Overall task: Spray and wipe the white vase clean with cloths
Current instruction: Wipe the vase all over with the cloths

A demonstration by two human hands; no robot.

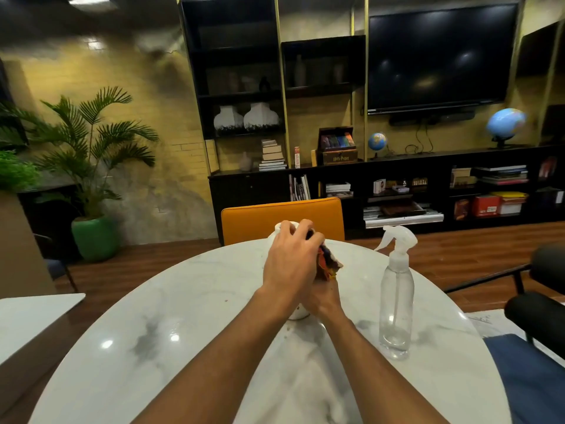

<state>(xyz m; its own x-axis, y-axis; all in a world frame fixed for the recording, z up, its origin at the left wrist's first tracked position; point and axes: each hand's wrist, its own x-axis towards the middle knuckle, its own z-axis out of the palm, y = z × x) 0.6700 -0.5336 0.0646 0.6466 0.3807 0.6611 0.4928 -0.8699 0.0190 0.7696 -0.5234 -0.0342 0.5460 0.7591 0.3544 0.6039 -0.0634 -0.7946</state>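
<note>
Right, the white vase (284, 228) stands upright near the middle of the round marble table (189, 301), and most of it is hidden behind both hands. Only its rim at the top and a sliver of its base near the wrists show. The left hand (290, 264) is curled over the upper part of the vase, fingers bent around the neck, gripping it. The right hand (324, 296) sits lower and just behind the left, clutching a multicoloured cloth (328, 263) and pressing it against the right side of the vase; red, orange and dark patches of fabric stick out above the knuckles. Off to the right, apart from the hands, a clear spray bottle (396, 298) with a white trigger head stands upright on the table. Beyond the vase, the back of an orange chair (281, 217) is tucked against the table's far edge.
</note>
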